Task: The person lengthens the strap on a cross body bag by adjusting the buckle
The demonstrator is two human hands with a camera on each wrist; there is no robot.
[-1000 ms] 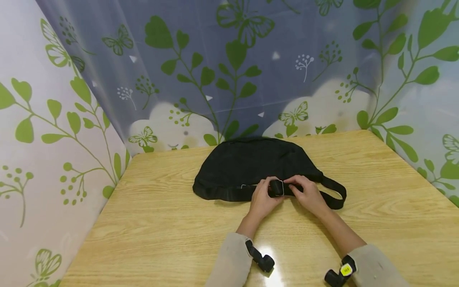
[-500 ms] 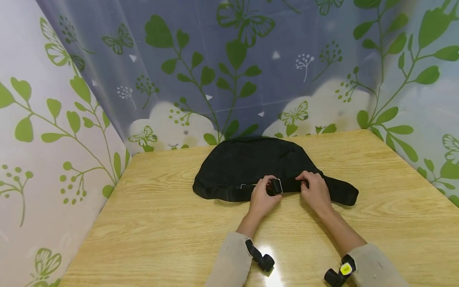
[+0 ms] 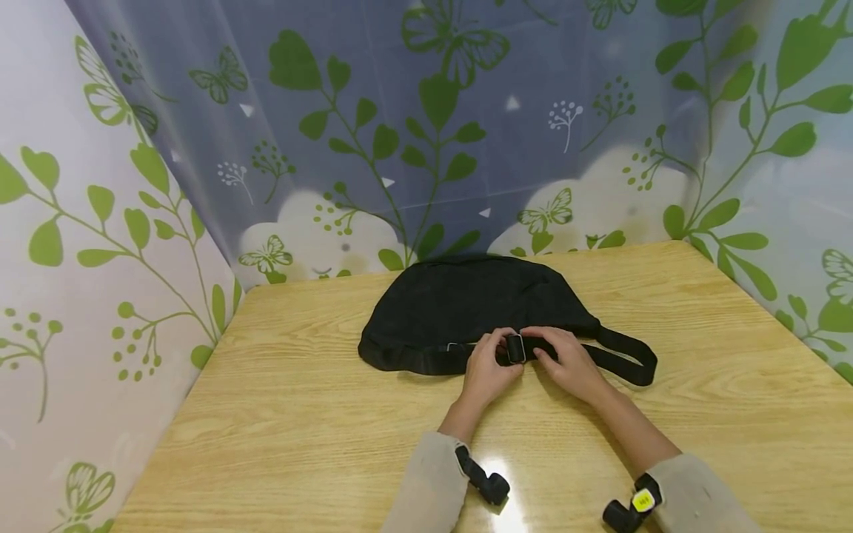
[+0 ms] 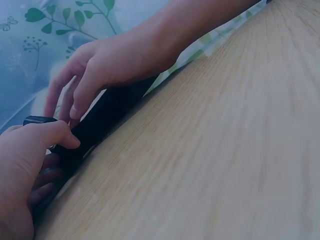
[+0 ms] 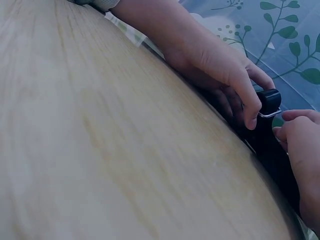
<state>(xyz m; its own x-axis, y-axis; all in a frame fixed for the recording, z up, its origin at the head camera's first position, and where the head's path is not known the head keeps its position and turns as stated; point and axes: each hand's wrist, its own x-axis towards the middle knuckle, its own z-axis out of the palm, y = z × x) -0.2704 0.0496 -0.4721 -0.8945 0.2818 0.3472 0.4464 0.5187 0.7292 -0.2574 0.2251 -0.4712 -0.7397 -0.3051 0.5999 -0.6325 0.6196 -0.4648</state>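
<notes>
A black fabric waist bag [image 3: 480, 292] lies on the table, its black strap [image 3: 623, 363] running along the near side and looping out at the right. My left hand [image 3: 489, 366] pinches the strap at a metal slide buckle [image 3: 521, 348], where the webbing bulges up. In the right wrist view, the thumb and fingers of that left hand [image 5: 215, 65] are around the webbing beside the buckle [image 5: 270, 113]. Just right of the buckle, my right hand [image 3: 569, 363] has curled fingers and thumb on the strap. In the left wrist view, the right hand [image 4: 117, 57] reaches down over the strap [image 4: 107, 110].
The wooden table [image 3: 300, 429] extends around the bag on the near side and both flanks. A patterned curtain [image 3: 373, 148] hangs directly behind the bag. A second metal buckle [image 3: 452, 347] sits on the strap left of my left hand.
My right hand moved right, drawing the strap loop out, then came back left beside the buckle. The loop now reaches slightly farther right than a second ago. My left hand stays in place.
</notes>
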